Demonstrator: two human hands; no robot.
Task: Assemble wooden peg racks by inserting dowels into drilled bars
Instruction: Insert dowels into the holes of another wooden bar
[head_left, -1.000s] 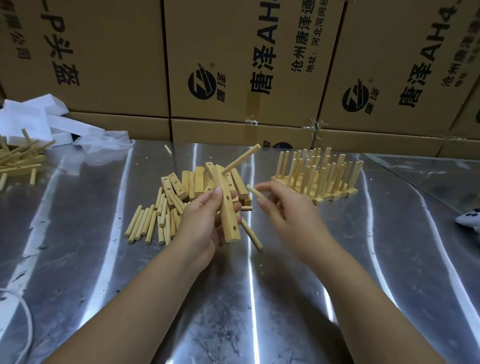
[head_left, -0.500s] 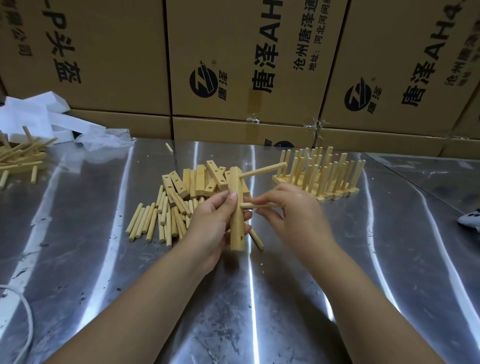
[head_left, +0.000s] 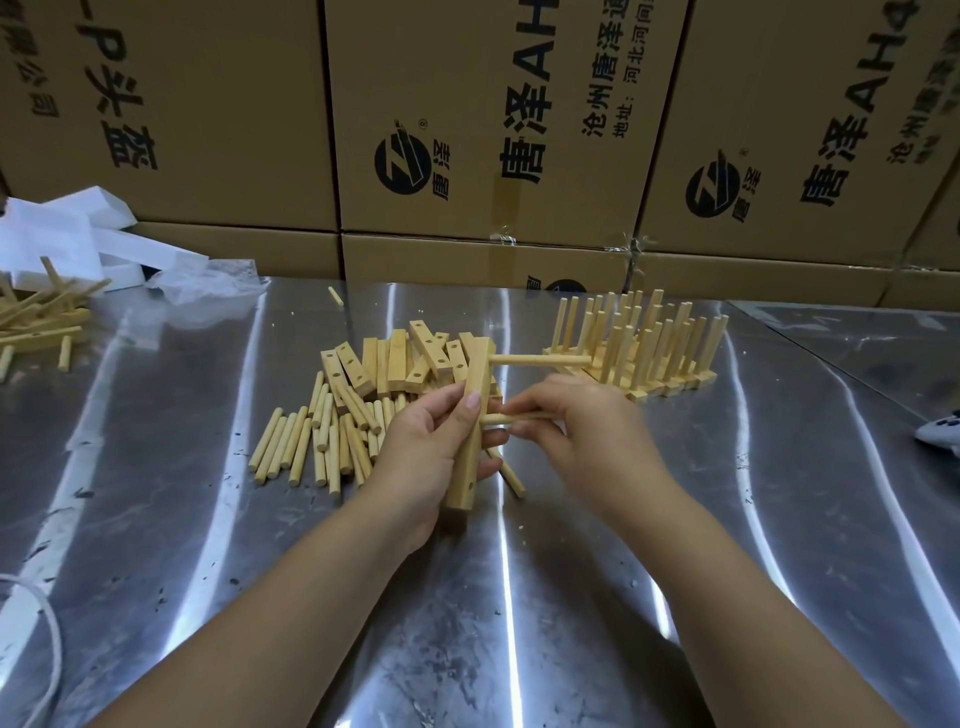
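Head camera is looking down at a shiny metal table (head_left: 519, 623). The left hand (head_left: 421, 447) is gripping a wooden bar (head_left: 465, 467), holding it almost straight up above the table. One dowel (head_left: 540, 360) is sticking out sideways near the bar's top. The right hand (head_left: 582, 431) is pinching a second dowel (head_left: 511, 417), and its tip is touching the bar's middle. Loose dowels (head_left: 311, 441) and more bars (head_left: 395, 358) are lying just behind the hands. Finished racks (head_left: 649, 348) are standing further back on the right.

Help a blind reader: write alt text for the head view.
A left hand grips a pale drilled wooden bar, one round wooden dowel seated near its top; the right hand pinches a second dowel at its middle hole. Loose dowels lie on the metal table.
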